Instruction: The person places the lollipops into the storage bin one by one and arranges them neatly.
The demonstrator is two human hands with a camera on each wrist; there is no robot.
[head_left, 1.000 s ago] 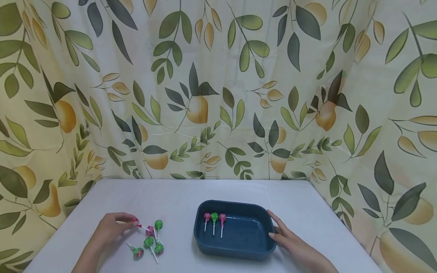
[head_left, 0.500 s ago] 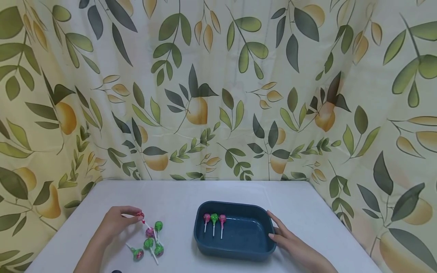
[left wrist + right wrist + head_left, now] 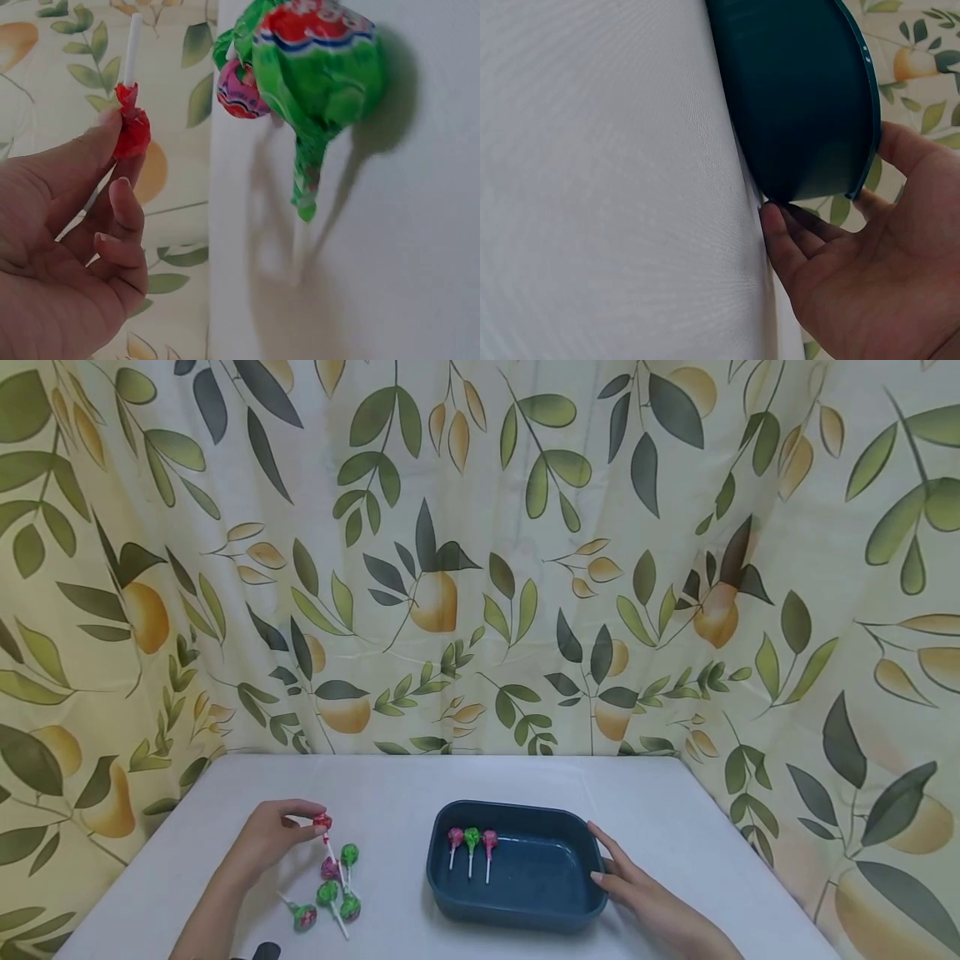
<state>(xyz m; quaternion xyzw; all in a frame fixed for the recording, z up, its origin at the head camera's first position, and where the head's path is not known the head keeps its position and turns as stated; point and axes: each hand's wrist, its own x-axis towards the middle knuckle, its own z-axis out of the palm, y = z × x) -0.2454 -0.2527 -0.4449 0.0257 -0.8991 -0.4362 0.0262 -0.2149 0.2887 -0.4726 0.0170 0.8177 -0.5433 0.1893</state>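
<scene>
In the head view my left hand (image 3: 262,839) pinches a red-wrapped lollipop (image 3: 322,820) by its head between thumb and fingertips, its white stick slanting down toward the pile. The left wrist view shows the same lollipop (image 3: 133,135) with its stick pointing away from the hand. Below lie several loose lollipops: a green one (image 3: 349,855), a pink-purple one (image 3: 330,868) and more green ones (image 3: 327,893). My right hand (image 3: 637,893) holds the right end of a dark blue box (image 3: 517,917), thumb and fingers spread about its end (image 3: 802,97). Inside, three lollipops stand in a row, a green one (image 3: 471,837) between two pink ones.
A white table (image 3: 397,777) lies under everything. A patterned curtain (image 3: 480,677) with leaves and fruit hangs behind and on both sides. Near the left forearm, a small dark object (image 3: 266,951) shows at the bottom edge of the head view.
My left hand has risen and moved to the right with the red lollipop, lifting it off the pile's edge. The right hand and the box have stayed in place.
</scene>
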